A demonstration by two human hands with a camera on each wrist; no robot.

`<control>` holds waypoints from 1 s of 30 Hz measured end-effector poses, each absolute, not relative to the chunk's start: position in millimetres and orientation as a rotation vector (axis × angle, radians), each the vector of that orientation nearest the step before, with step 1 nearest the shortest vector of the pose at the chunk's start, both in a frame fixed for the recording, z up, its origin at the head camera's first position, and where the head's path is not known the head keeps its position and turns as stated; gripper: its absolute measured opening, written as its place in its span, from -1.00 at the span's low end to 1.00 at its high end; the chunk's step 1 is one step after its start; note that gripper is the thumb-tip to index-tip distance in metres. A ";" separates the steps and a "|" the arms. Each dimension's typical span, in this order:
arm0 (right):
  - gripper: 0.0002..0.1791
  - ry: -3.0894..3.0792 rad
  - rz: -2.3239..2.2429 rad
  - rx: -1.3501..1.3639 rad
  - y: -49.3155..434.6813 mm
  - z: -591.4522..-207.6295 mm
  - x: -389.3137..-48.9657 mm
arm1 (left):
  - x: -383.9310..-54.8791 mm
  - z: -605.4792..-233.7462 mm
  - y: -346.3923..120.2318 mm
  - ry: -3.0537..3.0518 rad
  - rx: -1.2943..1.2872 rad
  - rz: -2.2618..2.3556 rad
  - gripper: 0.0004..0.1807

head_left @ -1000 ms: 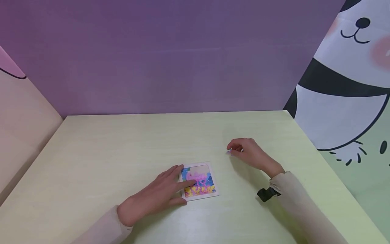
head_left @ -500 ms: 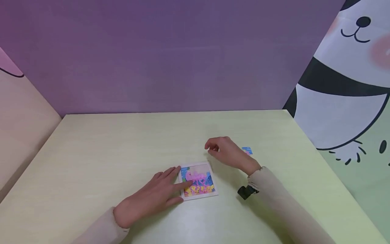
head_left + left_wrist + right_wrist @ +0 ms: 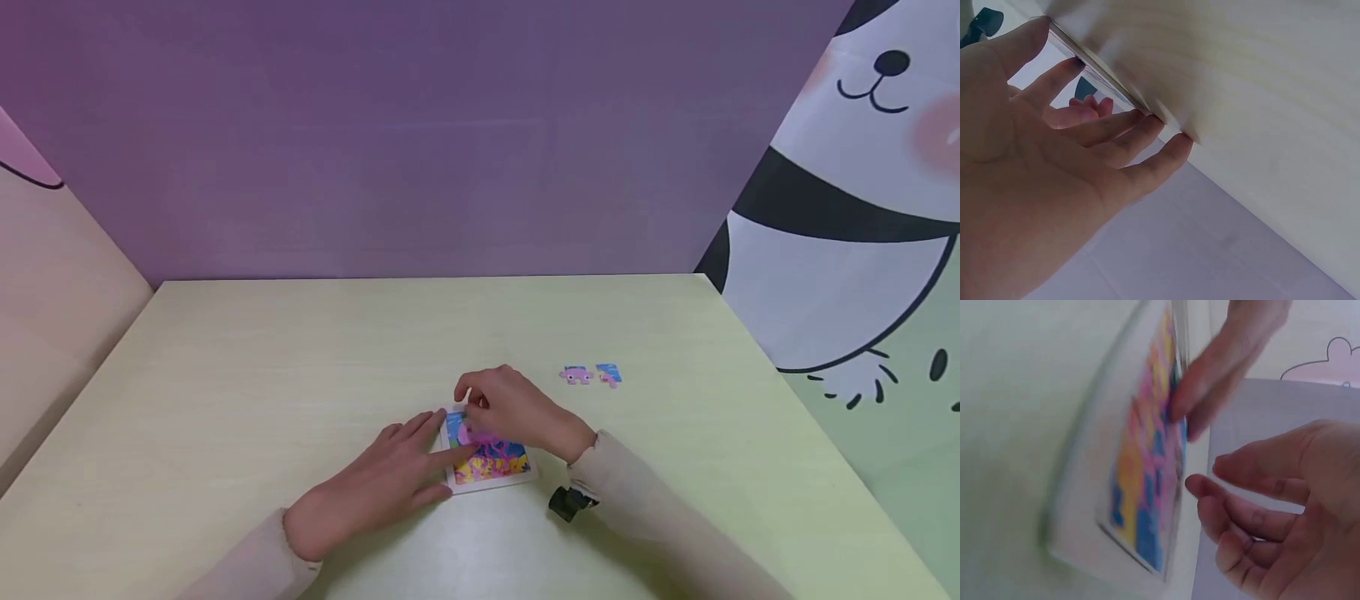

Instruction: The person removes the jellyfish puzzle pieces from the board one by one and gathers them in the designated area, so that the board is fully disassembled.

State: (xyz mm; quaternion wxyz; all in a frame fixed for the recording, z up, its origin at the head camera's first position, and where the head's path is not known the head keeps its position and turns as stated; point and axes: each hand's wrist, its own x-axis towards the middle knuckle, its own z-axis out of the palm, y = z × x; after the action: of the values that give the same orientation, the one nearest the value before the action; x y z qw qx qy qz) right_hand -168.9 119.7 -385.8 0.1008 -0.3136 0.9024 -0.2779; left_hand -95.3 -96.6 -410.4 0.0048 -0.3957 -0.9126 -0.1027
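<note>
A small jigsaw puzzle point(image 3: 510, 467) in a white frame, printed in pink, blue and yellow, lies on the table. My left hand point(image 3: 371, 475) spreads its fingers over the left side: index fingertip on the picture, thumb by the lower left corner, other fingertips along the far left edge. In the left wrist view those fingers point(image 3: 1138, 134) press at the board's edge. Over the puzzle's upper part hovers my right hand point(image 3: 517, 408), fingers loosely bent. Nothing shows between its thumb and fingers point(image 3: 1207, 515) in the right wrist view. It hides the puzzle's top right area.
Two loose puzzle pieces lie farther back to the right: a pink one with eyes point(image 3: 576, 376) and a blue and pink one point(image 3: 609, 375). The pale table point(image 3: 300, 350) ends at a purple wall point(image 3: 420, 167). A black device point(image 3: 570, 503) sits at the right wrist.
My right hand has moved left from the loose pieces to above the puzzle, uncovering both pieces. My left hand has stayed on the puzzle's left side.
</note>
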 end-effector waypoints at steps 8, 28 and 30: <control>-0.83 2.740 -0.835 -0.881 112.3 -396.9 -157.0 | -93.5 -412.9 -96.2 -2.912 -1.251 -0.250 -0.47; -0.83 2.723 -0.797 -0.808 103.9 -392.0 -157.0 | -94.7 -411.5 -97.5 -2.801 -1.245 -0.302 -0.53; -0.82 2.725 -0.802 -0.817 104.8 -391.6 -157.2 | -94.6 -411.5 -97.1 -2.806 -1.243 -0.313 -0.54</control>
State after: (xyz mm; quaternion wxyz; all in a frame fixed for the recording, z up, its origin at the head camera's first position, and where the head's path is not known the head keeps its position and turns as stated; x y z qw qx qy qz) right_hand -157.2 104.8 -391.6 0.0929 -0.2752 0.9179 -0.2703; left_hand -94.6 -97.1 -411.5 0.0284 -0.4027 -0.9092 -0.1016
